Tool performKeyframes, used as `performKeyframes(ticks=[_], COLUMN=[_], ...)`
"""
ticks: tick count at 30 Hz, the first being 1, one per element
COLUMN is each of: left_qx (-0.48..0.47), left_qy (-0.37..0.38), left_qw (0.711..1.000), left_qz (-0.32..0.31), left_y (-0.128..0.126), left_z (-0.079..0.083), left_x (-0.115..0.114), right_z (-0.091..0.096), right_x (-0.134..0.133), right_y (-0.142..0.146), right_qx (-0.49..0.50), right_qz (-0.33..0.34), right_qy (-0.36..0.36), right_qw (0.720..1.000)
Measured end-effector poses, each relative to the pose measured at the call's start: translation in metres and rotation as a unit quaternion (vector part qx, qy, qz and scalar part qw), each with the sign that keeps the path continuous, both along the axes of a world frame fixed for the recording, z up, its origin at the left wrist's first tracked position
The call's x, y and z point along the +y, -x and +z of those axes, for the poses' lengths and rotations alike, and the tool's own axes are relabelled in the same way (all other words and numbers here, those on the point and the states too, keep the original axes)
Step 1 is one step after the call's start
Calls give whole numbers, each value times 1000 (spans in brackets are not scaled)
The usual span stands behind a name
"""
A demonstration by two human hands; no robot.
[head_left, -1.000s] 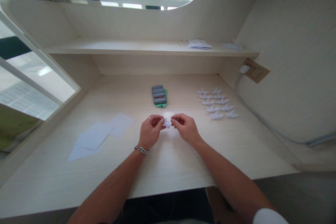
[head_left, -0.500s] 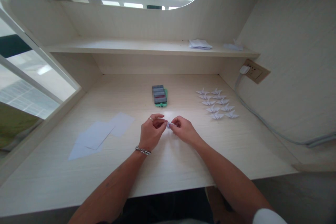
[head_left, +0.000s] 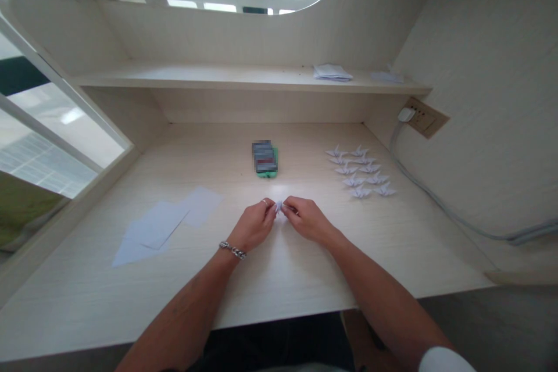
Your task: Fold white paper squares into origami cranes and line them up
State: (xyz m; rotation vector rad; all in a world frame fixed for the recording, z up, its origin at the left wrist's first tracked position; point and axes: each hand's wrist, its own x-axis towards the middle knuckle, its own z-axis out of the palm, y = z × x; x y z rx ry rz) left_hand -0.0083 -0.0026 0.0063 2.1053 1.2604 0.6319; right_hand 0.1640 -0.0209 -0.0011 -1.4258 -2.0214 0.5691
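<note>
Between my two hands is a small folded piece of white paper [head_left: 279, 206], mostly covered by the fingertips. My left hand [head_left: 255, 224], with a ring and a chain bracelet at the wrist, pinches its left side. On its right side my right hand [head_left: 307, 218] pinches it too, fingers curled in. To the right on the desk stand several white paper cranes [head_left: 360, 192] in two columns. Flat sheets of white paper [head_left: 159, 224] lie overlapping to the left of my left hand.
Beyond my hands lies a phone-like object [head_left: 265, 160] with a green edge, its face pixelated. A shelf [head_left: 209, 77] runs along the back, bearing folded white paper [head_left: 332, 72]. At the right wall a grey cable [head_left: 429, 197] hangs from a socket [head_left: 425, 118].
My left hand's fingers have curled in from a looser, raised pose to a closed pinch, and its wrist has shifted slightly left. The right hand has barely moved.
</note>
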Motion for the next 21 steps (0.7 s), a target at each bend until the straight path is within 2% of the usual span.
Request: performKeyframes(ticks=[2, 5, 9, 12, 15, 18, 21], left_qx=[8, -25, -139, -269, -404, -497, -544], left_qy=[13, 31, 130, 221, 290, 340, 366], left_qw=[999, 998, 981, 937, 868, 798, 755], left_qz=[-32, -45, -46, -26, -16, -11, -14], left_y=[1, 2, -1, -6, -9, -10, -12], left_z=[-1, -4, -7, -6, -3, 0, 1], left_x=[0, 0, -1, -2, -5, -8, -10], right_z=[0, -2, -5, -3, 0, 3, 3], right_x=[0, 0, 2, 4, 3, 1, 0], right_y=[-2, -4, -5, -5, -3, 1, 5], right_qx=[14, 70, 212, 348, 495, 589, 635], right_qz=[-3, 3, 60, 77, 78, 90, 108], right_qy=[31, 98, 186, 247, 298, 327, 334], right_qw=[999, 993, 957, 901, 812, 733, 688])
